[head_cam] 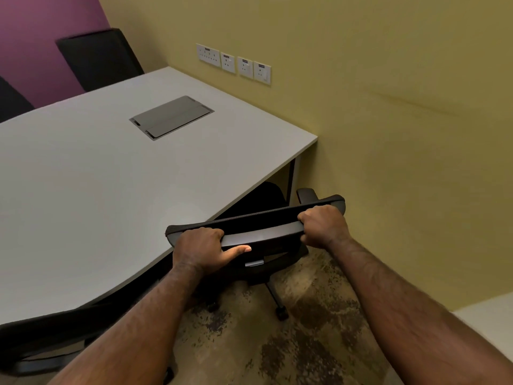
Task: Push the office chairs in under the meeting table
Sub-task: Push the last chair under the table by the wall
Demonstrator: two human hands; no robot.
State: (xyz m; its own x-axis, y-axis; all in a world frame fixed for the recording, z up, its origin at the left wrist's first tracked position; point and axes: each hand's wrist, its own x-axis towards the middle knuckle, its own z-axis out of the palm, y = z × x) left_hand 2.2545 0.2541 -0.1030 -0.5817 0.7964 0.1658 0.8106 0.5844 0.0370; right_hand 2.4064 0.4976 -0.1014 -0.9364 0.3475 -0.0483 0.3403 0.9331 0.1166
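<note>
A black office chair (263, 226) stands at the near right corner of the grey meeting table (97, 190). Its seat is partly under the tabletop and its backrest top touches the table edge. My left hand (202, 251) grips the left end of the backrest top, thumb stretched along it. My right hand (322, 226) is closed around the right end. One armrest (306, 194) shows beyond the backrest, close to the table leg (294, 173). A caster (281, 312) rests on the carpet.
A yellow wall (388, 107) with wall sockets (234, 63) runs close along the right. A second black chair (50, 337) sits at the near left edge, a third chair (100, 58) at the far side. A cable hatch (170, 116) lies in the tabletop. Patterned carpet (305, 329) covers the floor.
</note>
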